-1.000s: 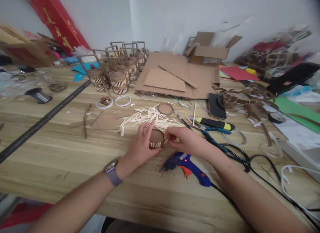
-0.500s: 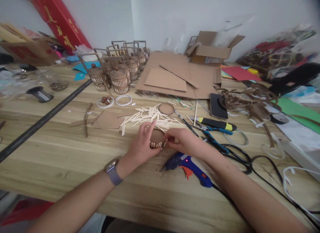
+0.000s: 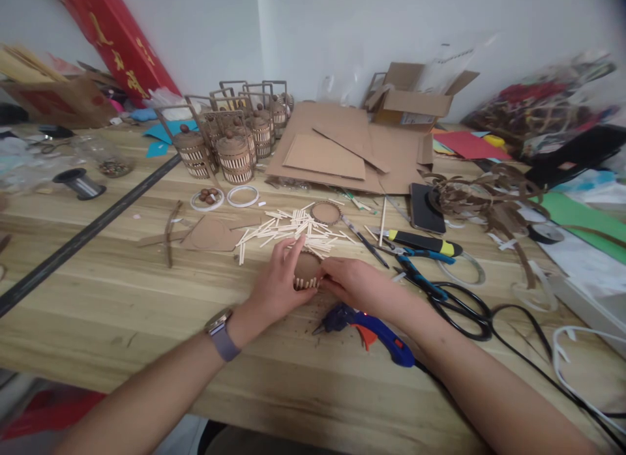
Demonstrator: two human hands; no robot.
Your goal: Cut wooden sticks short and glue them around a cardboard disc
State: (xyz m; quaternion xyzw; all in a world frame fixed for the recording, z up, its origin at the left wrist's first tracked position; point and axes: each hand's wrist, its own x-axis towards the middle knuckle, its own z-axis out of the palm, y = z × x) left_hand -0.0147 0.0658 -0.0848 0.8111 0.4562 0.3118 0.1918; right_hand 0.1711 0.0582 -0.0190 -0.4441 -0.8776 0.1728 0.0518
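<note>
My left hand (image 3: 278, 279) curls around a round brown cardboard piece (image 3: 307, 266), thumb at the near side and fingers at the far left. Short pale wooden sticks (image 3: 306, 283) stand in a row along its near rim. At the right of that rim, my right hand (image 3: 349, 279) pinches with its fingertips on a short stick, largely hidden by the fingers. A blue glue gun (image 3: 376, 334) with an orange trigger lies under and beside my right wrist. Just beyond the hands is a loose heap of pale sticks (image 3: 288, 227).
A second cardboard ring (image 3: 326, 212) lies behind the heap. To the right are a pen (image 3: 364, 240), a utility knife (image 3: 423, 241), pliers (image 3: 420, 272), black scissors (image 3: 462, 308) and a phone (image 3: 427, 207). Several lidded baskets (image 3: 235, 158) and cardboard sheets (image 3: 325, 156) stand farther back.
My right hand has shifted slightly left and forward, its fingers closing in against the rim of the cardboard piece. My left hand and the glue gun stay in place.
</note>
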